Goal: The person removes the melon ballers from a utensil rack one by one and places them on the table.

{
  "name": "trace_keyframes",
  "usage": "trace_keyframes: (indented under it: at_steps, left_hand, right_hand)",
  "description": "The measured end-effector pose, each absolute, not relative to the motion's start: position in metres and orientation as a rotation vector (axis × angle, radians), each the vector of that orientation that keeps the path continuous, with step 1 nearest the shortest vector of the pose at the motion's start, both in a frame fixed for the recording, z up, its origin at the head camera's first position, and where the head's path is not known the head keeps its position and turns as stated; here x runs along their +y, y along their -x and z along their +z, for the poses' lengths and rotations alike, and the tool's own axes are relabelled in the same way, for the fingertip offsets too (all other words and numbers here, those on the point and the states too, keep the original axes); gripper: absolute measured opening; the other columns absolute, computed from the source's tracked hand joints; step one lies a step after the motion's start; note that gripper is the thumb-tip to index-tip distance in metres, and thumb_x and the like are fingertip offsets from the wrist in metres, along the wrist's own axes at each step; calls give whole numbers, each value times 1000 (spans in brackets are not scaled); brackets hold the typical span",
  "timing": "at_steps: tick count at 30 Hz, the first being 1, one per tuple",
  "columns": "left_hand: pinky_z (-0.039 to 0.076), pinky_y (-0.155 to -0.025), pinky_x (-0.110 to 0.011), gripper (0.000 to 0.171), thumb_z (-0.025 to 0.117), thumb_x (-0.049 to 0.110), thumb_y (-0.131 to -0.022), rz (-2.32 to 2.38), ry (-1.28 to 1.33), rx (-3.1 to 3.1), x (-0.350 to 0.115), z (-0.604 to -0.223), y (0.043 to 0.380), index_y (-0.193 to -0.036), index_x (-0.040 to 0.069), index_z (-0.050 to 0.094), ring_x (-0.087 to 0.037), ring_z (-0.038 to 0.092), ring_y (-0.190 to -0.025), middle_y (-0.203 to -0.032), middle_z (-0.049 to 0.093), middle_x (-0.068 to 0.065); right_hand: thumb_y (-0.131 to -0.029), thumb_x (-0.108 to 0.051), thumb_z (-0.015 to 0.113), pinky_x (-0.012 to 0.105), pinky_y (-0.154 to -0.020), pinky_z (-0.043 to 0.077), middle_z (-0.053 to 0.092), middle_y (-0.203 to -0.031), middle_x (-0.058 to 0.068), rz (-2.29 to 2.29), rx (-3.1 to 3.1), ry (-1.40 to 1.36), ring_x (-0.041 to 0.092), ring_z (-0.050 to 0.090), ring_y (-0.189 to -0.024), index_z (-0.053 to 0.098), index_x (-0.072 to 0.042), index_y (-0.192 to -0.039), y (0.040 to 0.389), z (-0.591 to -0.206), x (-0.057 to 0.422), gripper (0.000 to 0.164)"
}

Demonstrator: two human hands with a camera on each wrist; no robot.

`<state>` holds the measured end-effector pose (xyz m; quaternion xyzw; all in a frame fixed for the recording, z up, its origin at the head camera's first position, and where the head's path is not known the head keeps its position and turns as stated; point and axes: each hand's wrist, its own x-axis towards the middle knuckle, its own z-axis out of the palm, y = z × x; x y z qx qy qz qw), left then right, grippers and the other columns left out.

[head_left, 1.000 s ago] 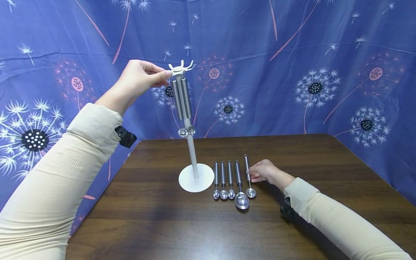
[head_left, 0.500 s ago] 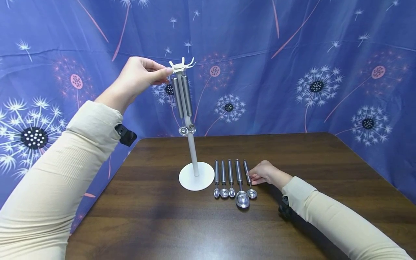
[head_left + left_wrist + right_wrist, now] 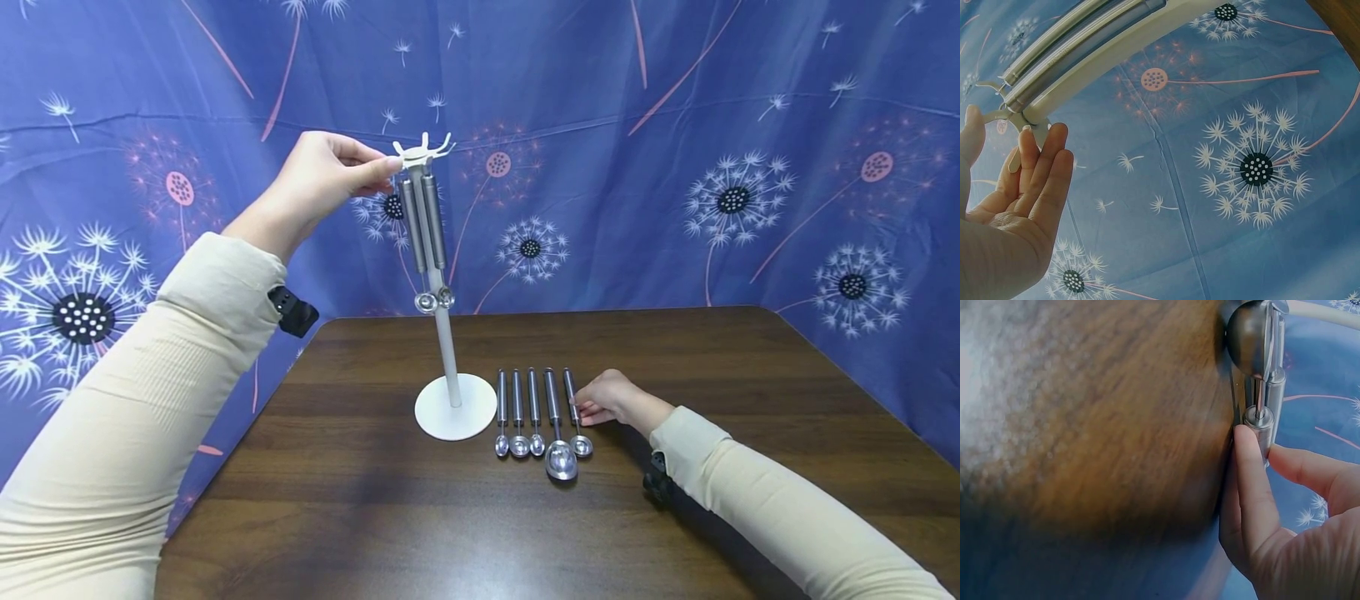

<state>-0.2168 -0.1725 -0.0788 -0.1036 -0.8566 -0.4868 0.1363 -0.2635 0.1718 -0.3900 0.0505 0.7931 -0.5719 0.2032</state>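
Note:
A white stand (image 3: pixel 455 421) with a round base and curved hooks rises from the table. My left hand (image 3: pixel 330 171) pinches its hooked top between thumb and fingers. Two small steel scoops (image 3: pixel 413 225) hang from the hooks, bowls down. Right of the base, several steel scoops lie side by side, handles pointing away. My right hand (image 3: pixel 611 396) holds the handle of the rightmost one, a melon baller (image 3: pixel 581 447), which lies on the table. Beside it is a larger scoop (image 3: pixel 562 462). In the right wrist view, thumb and fingers (image 3: pixel 1250 487) grip a steel handle (image 3: pixel 1260 425).
The brown wooden table (image 3: pixel 360 517) extends to a blue dandelion-print cloth (image 3: pixel 600 233) behind it. Three smaller scoops (image 3: pixel 517 400) lie between the stand's base and the larger scoop.
The right hand's melon baller has slid slightly toward me, so its handle end now sits level with the row. The left hand keeps its place on the stand.

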Motion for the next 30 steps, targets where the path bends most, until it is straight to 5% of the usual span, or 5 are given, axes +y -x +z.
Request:
trace_keyframes:
  at_steps: [30]
  left_hand:
    - [48, -77, -23, 40, 76, 37, -83, -1296, 290, -2491, -173, -80, 215, -108, 7, 72, -2, 64, -74, -68, 70, 13]
  right_hand:
    - [-88, 0, 52, 26, -61, 61, 61, -72, 8, -1826, 2311, -167, 11, 61, -57, 54, 14, -105, 264, -356, 163, 22]
